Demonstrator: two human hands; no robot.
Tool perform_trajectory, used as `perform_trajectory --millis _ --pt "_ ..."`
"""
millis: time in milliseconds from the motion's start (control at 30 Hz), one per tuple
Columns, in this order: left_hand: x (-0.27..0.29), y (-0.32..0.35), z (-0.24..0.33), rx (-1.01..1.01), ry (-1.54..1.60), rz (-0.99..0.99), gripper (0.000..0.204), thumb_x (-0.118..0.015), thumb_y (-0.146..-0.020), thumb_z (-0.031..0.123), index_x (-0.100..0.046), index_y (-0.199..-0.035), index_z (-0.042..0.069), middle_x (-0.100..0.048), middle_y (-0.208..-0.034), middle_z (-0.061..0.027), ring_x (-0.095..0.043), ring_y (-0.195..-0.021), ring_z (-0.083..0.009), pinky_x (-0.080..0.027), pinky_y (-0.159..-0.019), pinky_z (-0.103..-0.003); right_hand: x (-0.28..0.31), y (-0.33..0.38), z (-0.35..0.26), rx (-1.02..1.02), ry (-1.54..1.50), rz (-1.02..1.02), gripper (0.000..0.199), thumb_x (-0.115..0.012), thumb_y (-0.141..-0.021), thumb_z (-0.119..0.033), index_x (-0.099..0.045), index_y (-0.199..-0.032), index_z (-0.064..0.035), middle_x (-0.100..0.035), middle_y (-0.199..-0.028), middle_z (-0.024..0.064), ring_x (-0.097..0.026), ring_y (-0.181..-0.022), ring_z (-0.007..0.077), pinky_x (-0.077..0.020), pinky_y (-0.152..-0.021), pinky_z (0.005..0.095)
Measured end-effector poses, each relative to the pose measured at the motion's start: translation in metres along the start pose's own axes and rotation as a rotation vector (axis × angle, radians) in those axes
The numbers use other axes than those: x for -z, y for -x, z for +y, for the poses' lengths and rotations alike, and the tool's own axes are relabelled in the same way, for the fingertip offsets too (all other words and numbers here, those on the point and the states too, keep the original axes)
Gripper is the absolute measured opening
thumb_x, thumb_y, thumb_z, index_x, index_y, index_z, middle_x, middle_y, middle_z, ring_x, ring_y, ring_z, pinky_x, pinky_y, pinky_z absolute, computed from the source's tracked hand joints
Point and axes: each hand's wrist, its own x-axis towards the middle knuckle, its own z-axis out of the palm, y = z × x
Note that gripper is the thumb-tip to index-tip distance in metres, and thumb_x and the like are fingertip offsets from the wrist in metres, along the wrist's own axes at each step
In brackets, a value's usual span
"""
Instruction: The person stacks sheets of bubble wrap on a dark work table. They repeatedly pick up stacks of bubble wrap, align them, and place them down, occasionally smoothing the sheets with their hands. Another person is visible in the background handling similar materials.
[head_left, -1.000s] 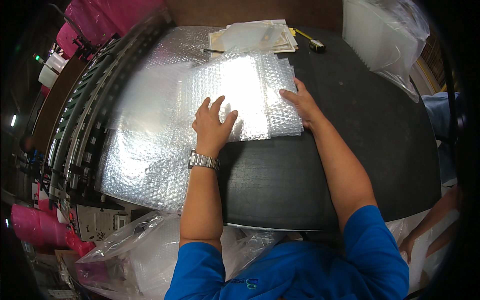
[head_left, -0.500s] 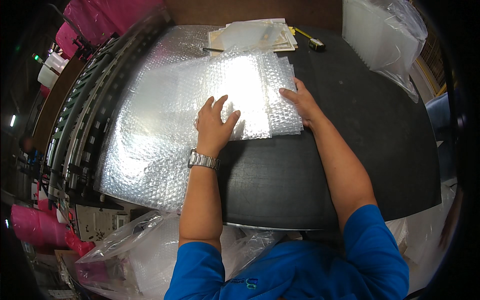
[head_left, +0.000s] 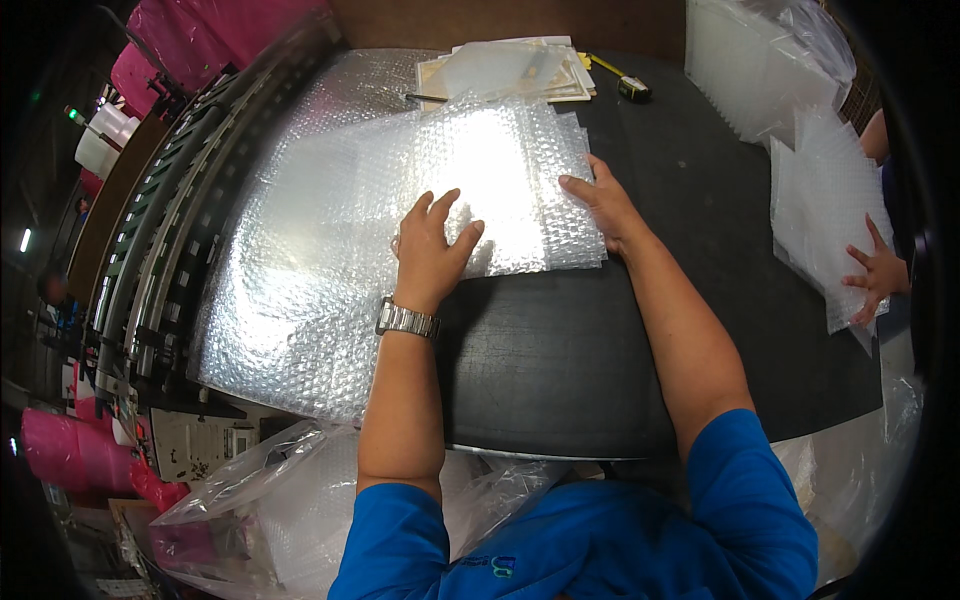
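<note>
Both hands, left hand and right hand, are pressing released, flat fingers on the bubble wrap sheet covering the counter toward 12 o'clock.

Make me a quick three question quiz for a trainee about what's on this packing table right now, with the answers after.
1. True or false: both of the person's hands lie flat on the folded bubble wrap sheet.
2. Which wrist carries the metal watch? A) left B) right C) neither
3. What does the co-worker's hand at the right edge of the black table rest on?

Key
1. True: the left hand presses the middle of the sheet and the right hand lies on its right edge.
2. A, the left wrist.
3. A separate stack of bubble wrap pieces.
</note>
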Motion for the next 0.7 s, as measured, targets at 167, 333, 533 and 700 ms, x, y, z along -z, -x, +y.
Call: perform_trajectory --millis 167,333,533,700 --pt "0.0010 0.0001 0.0003 0.007 0.008 -0.007 0.052 -0.063 -0.078 0.038 -0.052 -0.121 0.012 -0.041 -0.128 -0.0249 -0.038 -0.120 -0.0376 -0.033 -0.098 -0.045 0.0000 -0.0010 0.0006 -0.009 0.006 0.004 0.067 -0.063 -0.080 -0.011 -0.023 -0.132 0.0015 -0.048 -0.115 0.0182 -0.055 -0.098 0.0222 -0.0492 -0.080 0.0332" --pt "0.0014 0.0006 0.0018 0.016 0.013 -0.019 0.053 -0.063 -0.078 0.039 -0.051 -0.122 0.012 -0.040 -0.129 -0.0246 -0.037 -0.121 -0.0372 -0.033 -0.098 -0.045 0.0007 0.0000 0.0011 0.006 0.022 -0.008 0.070 -0.063 -0.080 -0.015 -0.021 -0.134 -0.0002 -0.048 -0.116 0.0176 -0.054 -0.099 0.0217 -0.0490 -0.080 0.0329" --pt "0.0010 0.0004 0.0008 -0.010 0.037 -0.006 0.052 -0.062 -0.078 0.039 -0.051 -0.121 0.012 -0.041 -0.129 -0.0245 -0.038 -0.120 -0.0376 -0.033 -0.098 -0.045 -0.0003 -0.0004 0.0004 -0.008 0.006 0.000 0.067 -0.063 -0.080 -0.012 -0.022 -0.132 0.0007 -0.048 -0.115 0.0183 -0.054 -0.098 0.0223 -0.0498 -0.079 0.0333" --pt "0.0005 0.0003 0.0010 -0.017 0.058 0.004 0.052 -0.062 -0.078 0.038 -0.052 -0.121 0.011 -0.042 -0.128 -0.0243 -0.039 -0.119 -0.0372 -0.033 -0.098 -0.044 0.0007 -0.0013 0.0010 -0.013 0.007 0.006 0.067 -0.063 -0.080 -0.011 -0.023 -0.132 0.0010 -0.048 -0.115 0.0187 -0.054 -0.098 0.0229 -0.0502 -0.078 0.0338"
